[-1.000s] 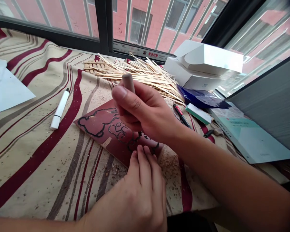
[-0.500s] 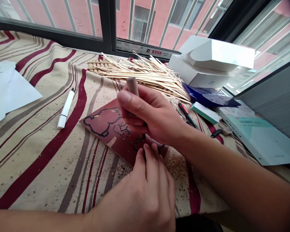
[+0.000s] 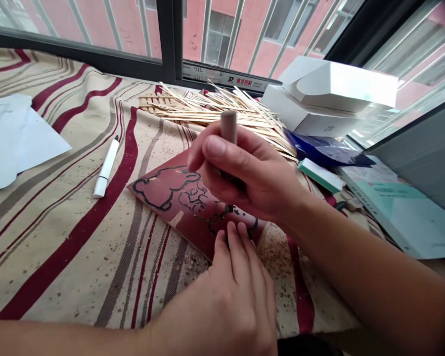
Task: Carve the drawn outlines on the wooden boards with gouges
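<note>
A dark red board lies on the striped cloth, with black outlined figures drawn or cut on it and pale bare patches. My right hand is closed around an upright carving tool with a grey cylindrical handle. Its dark narrow tip shows below the fist, close to the black lines; whether it touches the board I cannot tell. My left hand rests with fingers stretched out on the board's near edge, just below the tip. Small crumbs are scattered around the board.
A white marker with a dark tip lies on the cloth at left, near white paper. Behind are thin wooden sticks and a white box. Blue plastic, a green-white block and a book sit right.
My right hand has moved right over the board, and the tool now stands more upright with its tip showing. The left hand stays on the board; the view has shifted slightly.
</note>
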Tool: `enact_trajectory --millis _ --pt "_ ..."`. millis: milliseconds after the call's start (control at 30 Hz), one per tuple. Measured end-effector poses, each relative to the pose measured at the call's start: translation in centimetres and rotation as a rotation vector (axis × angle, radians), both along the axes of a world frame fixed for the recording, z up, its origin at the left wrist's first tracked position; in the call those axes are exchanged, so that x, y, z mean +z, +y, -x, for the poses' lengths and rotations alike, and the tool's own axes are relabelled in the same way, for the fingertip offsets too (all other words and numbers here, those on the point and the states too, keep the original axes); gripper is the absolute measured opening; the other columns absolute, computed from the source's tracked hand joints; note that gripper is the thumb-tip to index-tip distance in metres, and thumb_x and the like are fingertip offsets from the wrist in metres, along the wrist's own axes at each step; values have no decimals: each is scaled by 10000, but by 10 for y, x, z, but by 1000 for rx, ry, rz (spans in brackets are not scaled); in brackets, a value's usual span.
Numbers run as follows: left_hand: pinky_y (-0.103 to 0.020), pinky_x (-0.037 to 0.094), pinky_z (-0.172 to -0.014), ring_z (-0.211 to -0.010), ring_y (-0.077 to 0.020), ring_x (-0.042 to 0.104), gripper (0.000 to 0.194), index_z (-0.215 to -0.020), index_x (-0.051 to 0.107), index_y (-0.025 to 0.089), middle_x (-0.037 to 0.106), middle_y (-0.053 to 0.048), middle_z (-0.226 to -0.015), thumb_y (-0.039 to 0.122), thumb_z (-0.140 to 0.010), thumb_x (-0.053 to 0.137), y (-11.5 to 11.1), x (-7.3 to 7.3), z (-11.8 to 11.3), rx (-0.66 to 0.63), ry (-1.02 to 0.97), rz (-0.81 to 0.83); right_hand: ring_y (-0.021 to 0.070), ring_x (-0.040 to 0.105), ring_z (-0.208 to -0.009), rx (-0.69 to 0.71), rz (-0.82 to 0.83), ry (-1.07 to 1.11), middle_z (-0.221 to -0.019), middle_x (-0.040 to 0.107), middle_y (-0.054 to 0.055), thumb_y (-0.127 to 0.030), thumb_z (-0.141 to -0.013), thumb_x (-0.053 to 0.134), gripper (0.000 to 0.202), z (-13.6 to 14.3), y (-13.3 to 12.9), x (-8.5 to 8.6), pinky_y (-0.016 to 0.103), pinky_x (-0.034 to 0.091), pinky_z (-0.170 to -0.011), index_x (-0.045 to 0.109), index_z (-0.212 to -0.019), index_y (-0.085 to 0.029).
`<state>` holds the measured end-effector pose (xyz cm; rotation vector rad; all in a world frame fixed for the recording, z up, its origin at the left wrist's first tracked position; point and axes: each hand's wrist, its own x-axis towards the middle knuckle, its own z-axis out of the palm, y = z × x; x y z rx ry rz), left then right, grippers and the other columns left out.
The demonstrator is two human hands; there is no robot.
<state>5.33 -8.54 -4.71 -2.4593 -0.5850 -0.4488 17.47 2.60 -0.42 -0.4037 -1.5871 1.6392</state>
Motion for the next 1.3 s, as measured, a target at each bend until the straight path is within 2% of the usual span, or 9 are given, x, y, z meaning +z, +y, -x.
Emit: enact_trajectory --millis 100,200,400,600,667,767,1000,1167,1300 --pt "-458 618 -871 -1016 -351 761 451 -1159 694 -67 732 -322 -1145 239 -914 471 0 -5 -2 1 -29 -13 33 325 -433 -84 28 2 -561 399 -81 -504 -933 696 385 4 -2 -2 170 246 -370 577 -758 -183" --pt "-457 616 -873 -1016 -345 760 439 -1144 704 -46 743 -302 -1135 242 -914 466 -1 -7 -3 9 -26 -17 30 315 -428 -107 39 -8 -571 414 -75 -518 -919 711 446 5 -4 -1 171 232 -365 502 -694 -193" --pt "-454 618 -867 -1024 -357 758 441 -1137 698 -52 745 -294 -1135 195 -890 428 -3 -8 -4 27 -39 -17 48 441 -448 14 29 -87 -612 499 -50 -490 -965 654 367 8 -4 -5 186 329 -377 582 -774 -185" --pt "-466 611 -866 -1029 -356 756 443 -1139 693 -56 734 -315 -1147 217 -894 447 -2 -9 -4 25 -13 -19 52 360 -481 -46 21 40 -587 426 -68 -456 -945 694 313 6 0 -5 196 267 -403 646 -828 -171" --pt "-469 609 -867 -1025 -354 755 448 -1137 693 -61 733 -319 -1145 229 -902 446 -2 -8 -4 28 -22 -24 53 329 -496 5 51 39 -584 383 -73 -404 -974 666 279 4 -1 -2 193 257 -422 654 -850 -155" --pt "-463 607 -872 -1012 -342 757 442 -1132 699 -53 741 -303 -1137 219 -903 437 -2 -9 -4 23 -27 -27 41 342 -522 41 28 -11 -624 411 -60 -366 -996 637 318 3 -3 -1 175 261 -434 599 -767 -149" --pt "-452 611 -868 -990 -337 764 417 -1133 713 -21 766 -256 -1104 164 -876 442 -1 -11 -5 27 -55 -24 35 411 -586 -14 -191 -29 -675 441 -40 -485 -989 614 447 12 -4 -7 139 313 -464 478 -696 -176" --pt "-451 636 -846 -974 -343 771 459 -1134 721 -21 767 -254 -1097 138 -871 380 2 -3 -3 -8 -41 6 25 320 -502 23 -95 -92 -604 291 -69 -474 -990 614 494 12 -3 -3 157 275 -455 388 -648 -198" --pt "-444 649 -841 -984 -344 773 468 -1144 726 -18 768 -254 -1098 152 -888 373 4 1 -2 -25 -19 26 22 218 -456 35 -46 -90 -564 218 -86 -523 -982 609 564 11 0 0 184 182 -421 310 -615 -216"
